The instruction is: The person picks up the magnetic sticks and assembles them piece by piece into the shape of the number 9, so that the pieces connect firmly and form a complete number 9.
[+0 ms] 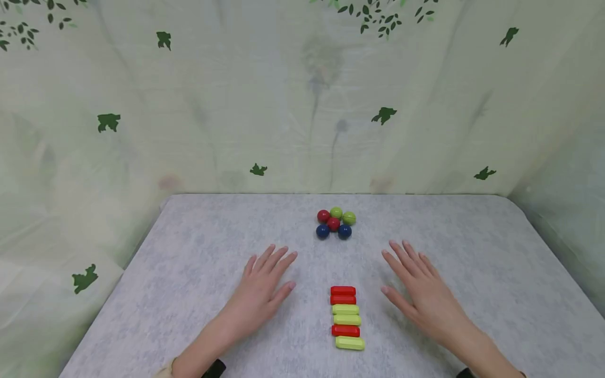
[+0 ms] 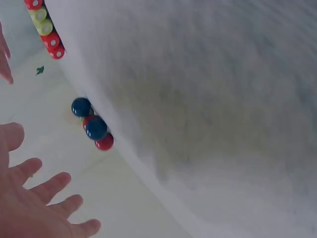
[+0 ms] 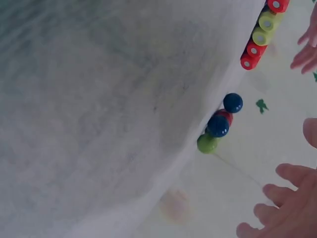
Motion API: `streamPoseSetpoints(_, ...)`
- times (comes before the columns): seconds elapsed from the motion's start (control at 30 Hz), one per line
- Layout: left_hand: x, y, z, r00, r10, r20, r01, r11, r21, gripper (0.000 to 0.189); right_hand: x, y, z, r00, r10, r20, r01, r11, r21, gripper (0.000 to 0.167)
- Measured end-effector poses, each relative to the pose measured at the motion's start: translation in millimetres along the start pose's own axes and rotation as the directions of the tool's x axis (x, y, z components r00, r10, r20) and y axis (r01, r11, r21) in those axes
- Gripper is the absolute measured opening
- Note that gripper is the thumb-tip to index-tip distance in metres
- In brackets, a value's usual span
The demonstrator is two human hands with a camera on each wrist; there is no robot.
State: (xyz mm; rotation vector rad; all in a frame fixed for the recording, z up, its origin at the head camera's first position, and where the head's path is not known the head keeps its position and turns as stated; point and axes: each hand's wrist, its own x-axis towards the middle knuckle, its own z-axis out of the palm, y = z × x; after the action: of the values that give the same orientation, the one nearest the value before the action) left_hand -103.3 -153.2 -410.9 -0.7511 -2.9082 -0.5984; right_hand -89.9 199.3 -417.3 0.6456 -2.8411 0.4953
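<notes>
Booth-like space, leaf-print curtains [image 1: 212, 105] around grey table [image 1: 227, 226]

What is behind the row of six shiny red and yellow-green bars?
Behind the bars: two glossy red balls, two glossy green balls, two glossy dark-blue balls, then a pale printed curtain. The mottled grey tabletop directly beneath the bars is hidden.

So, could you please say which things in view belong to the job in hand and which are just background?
Probably the job, nearest the left hand and right hand:
three red rods
three lime rods
two red balls
two green balls
two blue balls

Apparently just background:
grey table
leaf-printed curtain
</notes>
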Motion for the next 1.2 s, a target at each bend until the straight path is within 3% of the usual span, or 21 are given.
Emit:
streamPoseSetpoints(0.13,6.1,9.0,7.4,0.998,0.063,-0.027,-0.066,0.989,-0.134,0.052,5.2,-3.3,1.1,1.000,-0.006,0.028,0.002,0.990,0.144,0.065)
streamPoseSetpoints(0.23,9.7,16.9,15.0,0.996,0.085,-0.017,-0.087,0.965,-0.246,0.046,8.9,-8.1,3.0,0.998,0.000,0.065,-0.015,0.974,0.227,0.060)
streamPoseSetpoints(0.37,15.1,26.1,25.4,0.997,0.052,0.051,-0.026,0.911,-0.413,0.040,13.1,-14.4,6.4,0.991,0.026,0.134,-0.067,0.948,0.310,0.054)
streamPoseSetpoints(0.5,20.3,31.2,35.1,0.994,0.010,0.108,0.046,0.864,-0.501,0.037,18.2,-18.7,10.5,0.976,0.031,0.217,-0.121,0.899,0.420,0.044)
streamPoseSetpoints(0.67,26.7,34.5,43.8,0.987,-0.031,0.156,0.113,0.825,-0.554,0.031,26.6,-19.2,14.1,0.954,-0.013,0.300,-0.149,0.847,0.511,0.035)
streamPoseSetpoints(0.87,36.3,38.6,47.2,0.968,-0.077,0.241,0.206,0.789,-0.578,0.028,38.5,-16.6,19.2,0.926,-0.019,0.376,-0.194,0.831,0.521,0.029)
streamPoseSetpoints(1.2,44.4,40.5,50.6,0.962,-0.072,0.262,0.215,0.793,-0.570,0.022,48.0,-10.5,28.4,0.904,-0.092,0.417,-0.158,0.836,0.526,0.023)
